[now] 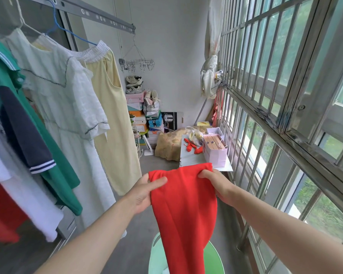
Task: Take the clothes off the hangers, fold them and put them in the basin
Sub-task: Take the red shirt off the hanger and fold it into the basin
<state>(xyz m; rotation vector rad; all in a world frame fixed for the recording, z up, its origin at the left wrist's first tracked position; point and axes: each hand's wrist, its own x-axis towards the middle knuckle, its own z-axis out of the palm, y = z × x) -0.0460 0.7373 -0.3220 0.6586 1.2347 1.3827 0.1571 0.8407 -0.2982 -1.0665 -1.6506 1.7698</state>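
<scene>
1. Head view, the only one I have. Left hand [145, 191] pinches the top left corner of a red garment [186, 204], thumb across the front and fingers tucked behind the cloth.
2. Right hand [216, 184] grips the top right corner, fingers curled over the edge.
3. The red garment is off any hanger, stretched between both hands at centre frame, and hangs straight down past the bottom edge.
4. A pale green basin [156, 258] sits on the floor right under it. The cloth covers the basin's middle; I can't tell if they touch.
5. On the left, clothes hang from the drying rail [99, 15]: a white dress [67, 107] on a wire hanger and a pale yellow garment [111, 107] on a blue hanger [67, 30] just beside it.
6. Nearer me on the left is a green shirt [48, 155] with a navy sleeve, with a white garment [28, 204] and another red piece [0, 214] below it, blurred.
7. At the far wall, a metal clip hanger [139, 64] dangles above a stack of shoe boxes [139, 111] with shoes [134, 84] on top.
8. A lilac paper bag [214, 153] stands on a low surface just beyond the hands.
9. Barred window [275, 95] runs along the whole right side, greenery outside.
</scene>
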